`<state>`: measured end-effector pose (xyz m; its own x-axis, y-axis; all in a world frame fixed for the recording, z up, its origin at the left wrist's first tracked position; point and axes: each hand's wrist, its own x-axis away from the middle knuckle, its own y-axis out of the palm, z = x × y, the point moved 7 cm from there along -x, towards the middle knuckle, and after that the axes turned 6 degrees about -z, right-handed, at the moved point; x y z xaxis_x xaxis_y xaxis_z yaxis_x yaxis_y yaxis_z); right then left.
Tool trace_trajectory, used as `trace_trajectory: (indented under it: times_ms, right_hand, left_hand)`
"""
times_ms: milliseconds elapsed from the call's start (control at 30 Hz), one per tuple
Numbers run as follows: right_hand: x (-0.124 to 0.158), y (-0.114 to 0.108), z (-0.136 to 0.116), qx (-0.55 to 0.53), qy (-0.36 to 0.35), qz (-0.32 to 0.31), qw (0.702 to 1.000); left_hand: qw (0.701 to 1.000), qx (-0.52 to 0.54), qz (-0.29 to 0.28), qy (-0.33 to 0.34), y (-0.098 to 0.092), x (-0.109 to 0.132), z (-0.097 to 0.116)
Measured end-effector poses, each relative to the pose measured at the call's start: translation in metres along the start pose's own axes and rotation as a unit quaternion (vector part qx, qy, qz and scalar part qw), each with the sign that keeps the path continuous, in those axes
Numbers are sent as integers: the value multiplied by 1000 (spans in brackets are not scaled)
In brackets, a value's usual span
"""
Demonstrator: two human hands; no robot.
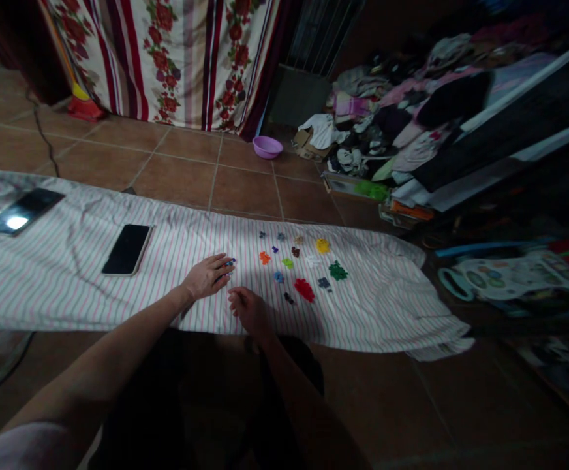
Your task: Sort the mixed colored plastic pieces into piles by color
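Observation:
A striped cloth point(69, 274) lies spread on the tiled floor. My left hand point(207, 275) rests on it with fingers curled over small blue pieces point(230, 262). My right hand point(249, 309) sits close beside it on the cloth, fingers bent in; whether it holds anything is not clear. To the right lie several small heaps of coloured pieces: red point(304, 288), green point(338, 271), yellow point(322, 245), orange point(264, 258) and others.
A black phone point(126, 249) and a second phone with a lit reflection point(23, 211) lie on the cloth at left. A purple bowl point(267, 147), a flowered curtain point(167, 59), a heap of clothes point(387, 124) and a toy point(509, 274) surround the cloth.

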<state>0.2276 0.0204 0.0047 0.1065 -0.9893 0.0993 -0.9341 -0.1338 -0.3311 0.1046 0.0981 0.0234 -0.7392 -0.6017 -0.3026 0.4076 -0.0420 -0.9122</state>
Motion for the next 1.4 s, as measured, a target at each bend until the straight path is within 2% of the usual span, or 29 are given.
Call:
trace_trajectory:
  times_ms: [100, 400, 600, 733, 900, 1167, 1267, 1400]
  right_hand:
    - [1, -1, -2, 12, -8, 7, 1000]
    - [2, -1, 1, 31, -18, 17, 999]
    - [2, -1, 1, 27, -12, 25, 999]
    - [1, 0, 1, 41, -22, 27, 999]
    - [1, 0, 2, 39, -18, 24, 999]
    - [0, 0, 3, 29, -9, 19, 999]
    - [0, -1, 2, 25, -2, 23, 999]
    - [1, -1, 0, 25, -1, 26, 999]
  left_hand:
    - [1000, -17, -12, 5, -7, 15, 1]
    - [994, -70, -66, -49, -32, 65, -2]
    - [992, -105, -61, -39, -36, 81, 8]
    - [988, -129, -57, -64, -25, 76, 5]
    - [983, -141, -48, -103, -15, 52, 1]
    - [985, -127, -30, -115, -12, 21, -7]
    - [986, -121, -27, -115, -14, 19, -9]
    - [988, -112, -36, -101, -17, 30, -4]
